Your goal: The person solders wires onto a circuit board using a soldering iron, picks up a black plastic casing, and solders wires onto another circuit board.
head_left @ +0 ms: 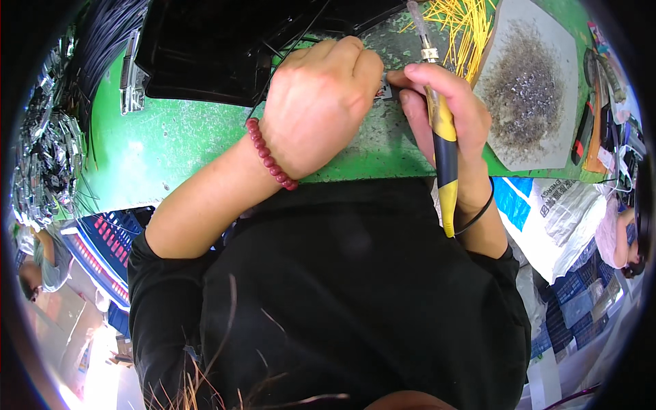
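Note:
My left hand (321, 102), with a red bead bracelet (268, 158) at its wrist, is curled closed over the green bench, back of the hand up. Its fingertips are hidden, so what they hold cannot be seen. A thin black wire (265, 96) passes along its left side. A yellow and black soldering iron (445, 154) rests in the grip of my right hand (461, 113), its metal end pointing away from me and its cord end toward me. Between the two hands shows a small metallic piece (384, 89), partly covered by fingers.
A black bin (205, 55) stands behind my left hand. Yellow wires (458, 31) lie at the back, beside a grey board (526, 89) strewn with dark crumbs. Metal parts (48, 137) and black wires (109, 41) pile up at left. Tools (598, 109) lie far right. Other people sit at both sides.

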Demonstrator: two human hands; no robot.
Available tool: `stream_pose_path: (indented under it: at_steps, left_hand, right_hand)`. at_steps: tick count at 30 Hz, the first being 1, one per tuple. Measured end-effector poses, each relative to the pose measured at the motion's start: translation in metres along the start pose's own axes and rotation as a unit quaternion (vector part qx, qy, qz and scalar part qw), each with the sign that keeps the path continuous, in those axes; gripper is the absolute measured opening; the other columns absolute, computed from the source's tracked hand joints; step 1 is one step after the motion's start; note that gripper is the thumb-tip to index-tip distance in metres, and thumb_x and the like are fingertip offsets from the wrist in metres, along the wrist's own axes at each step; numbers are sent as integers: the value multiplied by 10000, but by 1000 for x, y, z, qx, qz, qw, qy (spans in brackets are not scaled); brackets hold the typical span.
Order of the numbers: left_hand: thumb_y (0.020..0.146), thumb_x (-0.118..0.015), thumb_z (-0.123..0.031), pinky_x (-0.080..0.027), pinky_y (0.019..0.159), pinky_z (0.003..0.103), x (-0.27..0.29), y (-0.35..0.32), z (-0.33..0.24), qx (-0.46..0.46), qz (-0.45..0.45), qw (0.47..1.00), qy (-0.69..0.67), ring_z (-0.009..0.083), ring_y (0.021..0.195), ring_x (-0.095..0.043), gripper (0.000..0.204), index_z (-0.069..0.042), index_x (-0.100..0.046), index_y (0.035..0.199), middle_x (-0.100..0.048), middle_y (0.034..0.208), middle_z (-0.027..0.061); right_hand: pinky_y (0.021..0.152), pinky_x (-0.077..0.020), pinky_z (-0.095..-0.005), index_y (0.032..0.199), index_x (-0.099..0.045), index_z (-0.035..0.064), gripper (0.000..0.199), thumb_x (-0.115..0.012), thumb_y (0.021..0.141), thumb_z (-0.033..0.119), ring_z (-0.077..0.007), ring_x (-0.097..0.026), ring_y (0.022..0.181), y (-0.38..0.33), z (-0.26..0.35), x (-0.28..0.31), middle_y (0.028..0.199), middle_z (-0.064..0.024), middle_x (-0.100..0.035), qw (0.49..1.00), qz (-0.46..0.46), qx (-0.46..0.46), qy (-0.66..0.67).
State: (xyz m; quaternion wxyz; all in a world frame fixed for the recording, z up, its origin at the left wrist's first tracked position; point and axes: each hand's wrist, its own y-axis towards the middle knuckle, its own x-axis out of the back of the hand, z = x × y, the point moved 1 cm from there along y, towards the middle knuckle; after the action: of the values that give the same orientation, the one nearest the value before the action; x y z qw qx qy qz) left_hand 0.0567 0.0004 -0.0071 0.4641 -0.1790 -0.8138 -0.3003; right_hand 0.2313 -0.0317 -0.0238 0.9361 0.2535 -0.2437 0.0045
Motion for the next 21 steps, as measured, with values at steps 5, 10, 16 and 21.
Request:
stream_pose_path:
  at_steps: [5,10,16,21]
  left_hand:
    - [696,-742,-59,-504,596,338,0,-1,1,-8,-14,1000,-13,256,682,-600,201,-49,-565,792,-563,774,83]
    - [708,-736,-44,-505,597,336,1,-3,3,-21,-13,999,-36,255,683,-599,180,-41,-581,800,-571,783,84]
    - [712,-729,-30,-506,606,344,0,-5,6,-29,-23,998,-57,253,703,-609,177,-35,-620,851,-592,804,81]
    - [712,-620,-68,-492,574,324,-5,-8,11,-69,-61,994,-65,208,658,-582,109,-86,-617,819,-533,738,31]
  right_hand:
    - [535,-480,-281,1062,-649,97,382,-694,717,-61,-198,-631,617,1,-1,0,731,-45,-635,999,35,17,-5]
    - [475,-427,-294,1081,-647,121,393,-689,721,-30,-182,-564,534,3,-1,2,618,-19,-535,997,62,39,-32]
    - [501,-437,-319,1094,-647,139,367,-701,755,13,-197,-570,567,5,-1,2,637,-28,-538,995,89,16,-31]
    - [577,-497,-327,1087,-635,112,281,-700,815,82,-244,-645,673,6,1,5,799,-65,-668,994,98,2,-39]
